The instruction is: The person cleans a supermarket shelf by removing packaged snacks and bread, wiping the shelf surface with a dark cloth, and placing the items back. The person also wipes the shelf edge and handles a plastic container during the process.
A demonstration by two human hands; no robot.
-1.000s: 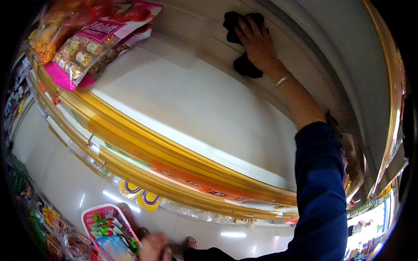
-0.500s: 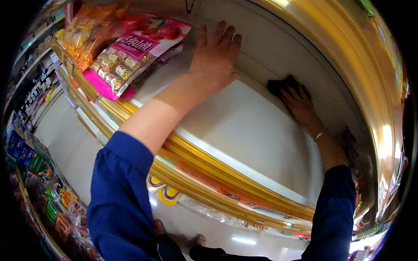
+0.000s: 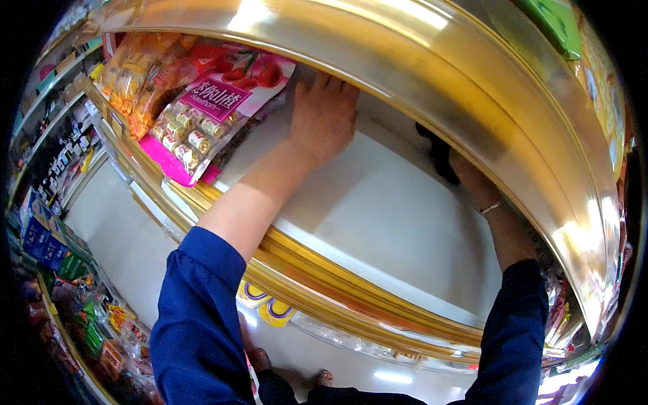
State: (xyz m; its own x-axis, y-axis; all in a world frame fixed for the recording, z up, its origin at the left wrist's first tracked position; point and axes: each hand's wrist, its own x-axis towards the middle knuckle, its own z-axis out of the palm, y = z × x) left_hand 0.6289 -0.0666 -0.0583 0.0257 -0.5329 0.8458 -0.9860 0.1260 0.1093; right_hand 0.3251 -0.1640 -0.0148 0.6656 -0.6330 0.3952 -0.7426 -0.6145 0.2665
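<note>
My left hand (image 3: 324, 111) reaches into a white shelf (image 3: 378, 202) beneath a gold-edged upper shelf (image 3: 405, 61). Its fingers are apart and hold nothing; the tips are hidden behind the gold edge. Just left of it lies a pink and clear bag of wrapped candies (image 3: 199, 121). Farther right, my right hand (image 3: 470, 181) is on a black cloth (image 3: 442, 156) at the back of the same shelf. The upper edge covers most of its fingers and part of the cloth.
Orange snack bags (image 3: 138, 74) sit at the shelf's left end. Colourful packets (image 3: 559, 307) stand at its right end. The upper shelf's gold edge hangs low over both hands. More goods (image 3: 101, 324) fill racks at the left, and yellow packages (image 3: 273, 310) show below.
The view has shifted, so the upper shelf's edge now covers more of the back and both hands' fingers. The right hand and black cloth have come slightly lower and nearer.
</note>
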